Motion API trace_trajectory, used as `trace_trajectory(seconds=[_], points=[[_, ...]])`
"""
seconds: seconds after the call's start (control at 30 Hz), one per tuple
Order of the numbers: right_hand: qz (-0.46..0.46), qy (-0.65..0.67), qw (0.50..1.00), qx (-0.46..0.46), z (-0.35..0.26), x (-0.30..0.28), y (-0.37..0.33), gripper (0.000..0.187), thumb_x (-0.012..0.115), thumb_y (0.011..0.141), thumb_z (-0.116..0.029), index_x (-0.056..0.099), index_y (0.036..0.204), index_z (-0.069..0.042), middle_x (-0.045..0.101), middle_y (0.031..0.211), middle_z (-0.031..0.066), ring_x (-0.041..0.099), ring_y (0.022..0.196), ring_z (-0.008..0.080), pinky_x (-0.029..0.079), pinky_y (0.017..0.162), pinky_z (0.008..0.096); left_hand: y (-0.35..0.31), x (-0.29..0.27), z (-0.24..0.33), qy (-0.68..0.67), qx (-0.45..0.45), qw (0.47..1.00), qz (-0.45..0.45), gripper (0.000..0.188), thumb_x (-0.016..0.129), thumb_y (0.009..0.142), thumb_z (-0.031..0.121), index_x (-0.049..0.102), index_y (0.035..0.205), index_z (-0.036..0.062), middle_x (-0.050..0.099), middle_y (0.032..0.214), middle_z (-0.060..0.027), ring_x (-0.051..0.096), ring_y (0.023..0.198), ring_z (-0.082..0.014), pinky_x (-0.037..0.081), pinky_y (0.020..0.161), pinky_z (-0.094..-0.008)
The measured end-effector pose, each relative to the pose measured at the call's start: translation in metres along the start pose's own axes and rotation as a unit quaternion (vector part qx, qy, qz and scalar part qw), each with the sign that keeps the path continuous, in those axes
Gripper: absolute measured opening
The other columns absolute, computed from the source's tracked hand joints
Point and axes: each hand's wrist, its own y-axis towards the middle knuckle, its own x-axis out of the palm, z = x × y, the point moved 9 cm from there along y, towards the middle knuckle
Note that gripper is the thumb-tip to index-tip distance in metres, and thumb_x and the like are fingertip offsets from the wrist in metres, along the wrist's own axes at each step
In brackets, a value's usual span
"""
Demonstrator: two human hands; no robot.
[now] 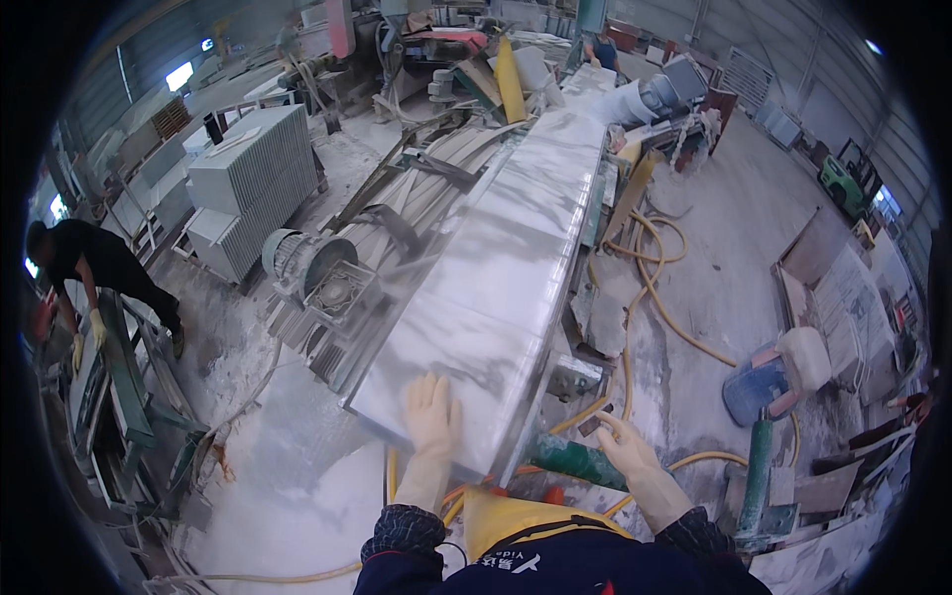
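A line of white, grey-veined stone slabs (476,317) runs away from me along a narrow conveyor bed. My left hand (431,415), in a pale cream glove, lies flat on the near end of the closest slab with its fingers stretched forward. To the right of the slab, beyond its edge, is my right hand (627,451), gloved alike. Its thumb and fingers close on a small dark brown piece (590,425), whose kind I cannot make out. A green roller or tube (575,458) passes below that hand.
Left of the slabs sits an electric motor (312,273). Yellow hoses (650,278) loop over the right floor near a blue drum (754,387). Stacked slabs (253,178) stand at the back left. A co-worker (104,263) bends over a green frame at left; another person (603,52) is at the far end.
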Motion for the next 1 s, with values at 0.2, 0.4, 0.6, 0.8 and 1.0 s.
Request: trace_trajectory(seconds=[0.2,0.4,0.6,0.8,1.0], points=[[-0.046,0.029,0.994,-0.089,-0.046,0.022,0.024,0.055,0.056,0.101,-0.033,0.054,0.150,-0.010,0.062,0.145,0.0190,0.062,0.128,0.0346,0.048,0.109,0.0405,-0.004,-0.006,0.000,-0.023,-0.011,1.000,0.010,0.048,0.071,0.088,0.016,0.063,0.133,-0.0012,0.061,0.138,-0.0274,0.054,0.130,-0.0503,0.037,0.115,-0.0600],[-0.123,0.100,0.981,-0.112,-0.051,0.044,0.045,0.055,0.059,0.102,-0.028,0.050,0.153,-0.008,0.062,0.145,0.0156,0.065,0.122,0.0234,0.051,0.104,0.0341,-0.010,-0.009,-0.003,-0.041,-0.001,0.998,0.041,0.047,0.071,0.087,0.015,0.064,0.131,-0.0003,0.062,0.137,-0.0251,0.054,0.128,-0.0487,0.037,0.115,-0.0601],[-0.105,0.302,0.946,-0.058,-0.055,0.063,0.075,0.063,0.061,0.105,-0.027,0.039,0.158,-0.001,0.059,0.146,0.0161,0.058,0.134,0.0276,0.048,0.109,0.0376,-0.017,-0.017,-0.002,-0.052,-0.007,0.996,0.068,0.043,0.068,0.087,0.011,0.066,0.128,-0.0013,0.064,0.133,-0.0253,0.056,0.126,-0.0494,0.039,0.113,-0.0605],[-0.170,0.452,0.871,0.086,-0.063,0.093,0.086,0.059,0.065,0.104,-0.030,0.045,0.152,-0.002,0.061,0.138,0.0149,0.061,0.128,0.0283,0.050,0.110,0.0403,-0.019,-0.022,-0.002,-0.063,-0.005,0.995,0.076,0.042,0.067,0.087,0.009,0.066,0.127,-0.0020,0.065,0.131,-0.0250,0.056,0.126,-0.0495,0.040,0.112,-0.0605],[-0.144,0.486,0.855,0.111,-0.059,0.103,0.098,0.051,0.069,0.102,-0.037,0.053,0.141,-0.008,0.062,0.131,0.0115,0.063,0.119,0.0247,0.053,0.104,0.0403,-0.021,-0.027,0.002,-0.061,0.000,0.995,0.081,0.042,0.067,0.085,0.008,0.066,0.126,-0.0026,0.065,0.130,-0.0254,0.057,0.124,-0.0497,0.041,0.111,-0.0606]])
